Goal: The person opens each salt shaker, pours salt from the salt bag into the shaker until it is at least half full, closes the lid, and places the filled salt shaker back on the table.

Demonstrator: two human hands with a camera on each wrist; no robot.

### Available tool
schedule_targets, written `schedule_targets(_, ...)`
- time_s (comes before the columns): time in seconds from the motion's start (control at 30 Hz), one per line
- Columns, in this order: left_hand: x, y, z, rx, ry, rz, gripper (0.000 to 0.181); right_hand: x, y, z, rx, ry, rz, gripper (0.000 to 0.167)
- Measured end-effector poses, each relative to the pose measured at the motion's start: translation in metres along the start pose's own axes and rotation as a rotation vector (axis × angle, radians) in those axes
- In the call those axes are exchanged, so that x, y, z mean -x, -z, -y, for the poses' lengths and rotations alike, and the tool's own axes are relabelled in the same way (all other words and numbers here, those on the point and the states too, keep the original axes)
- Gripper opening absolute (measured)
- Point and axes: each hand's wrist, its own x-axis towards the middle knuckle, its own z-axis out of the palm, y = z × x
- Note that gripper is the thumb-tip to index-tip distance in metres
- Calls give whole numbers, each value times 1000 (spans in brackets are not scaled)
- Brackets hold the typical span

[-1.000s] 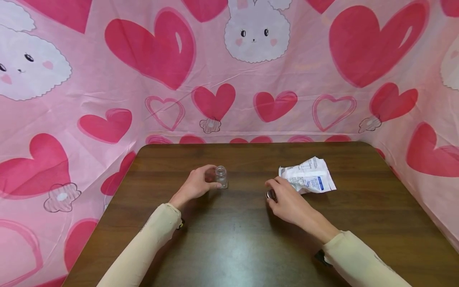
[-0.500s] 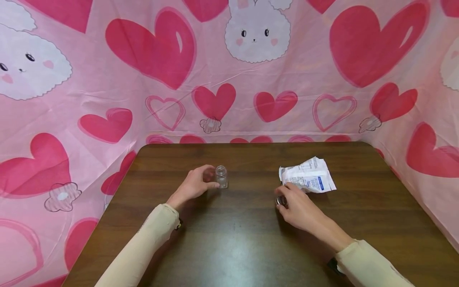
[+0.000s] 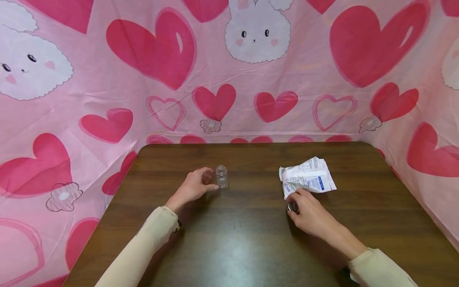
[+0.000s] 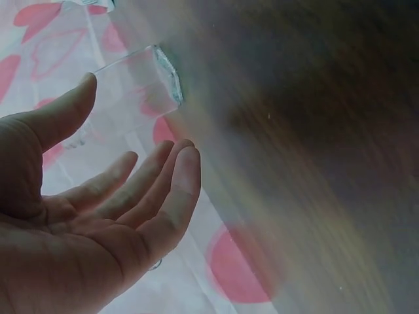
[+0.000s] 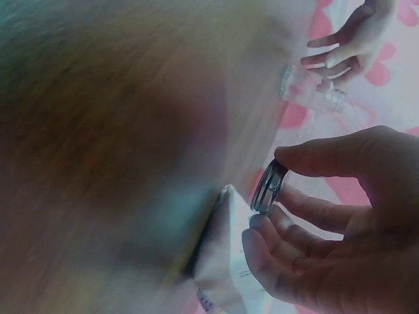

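Observation:
A small clear glass jar (image 3: 222, 178) stands upright and lidless on the brown wooden table (image 3: 229, 235). Beside it my left hand (image 3: 193, 185) is spread, thumb and fingers apart and gripping nothing. In the left wrist view a gap shows between the fingers and the jar (image 4: 134, 85); whether the thumb touches it I cannot tell. My right hand (image 3: 310, 209) pinches a round metal lid (image 5: 268, 186) between thumb and fingers, tilted on its edge. The lid is partly covered by the fingers in the head view, just in front of the white packet.
A crumpled white packet (image 3: 310, 177) with blue and black print lies on the right half of the table, just beyond my right hand. Pink cloth (image 3: 247, 75) with hearts and rabbits hangs behind the table and along its sides.
My right hand has moved right and toward me with the lid, away from the jar. The left hand has drawn back slightly from the jar, which stays in place.

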Motion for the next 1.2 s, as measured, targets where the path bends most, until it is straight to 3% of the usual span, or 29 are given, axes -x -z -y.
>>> schedule_targets(0.23, 4, 4, 2, -8, 10, 2, 55, 10, -2, -8, 16, 28, -14, 23)
schedule_targets(0.63, 12, 5, -1, -28, 29, 22, 41, 19, -1, -19, -10, -63, 71, 24)
schedule_targets(0.97, 15, 3, -2, -45, 15, 14, 36, 27, -2, -24, -5, -49, 58, 24)
schedule_targets(1.2, 18, 1, -7, -58, -22, 4, 20, 32, 0, -26, -2, -67, 63, 26)
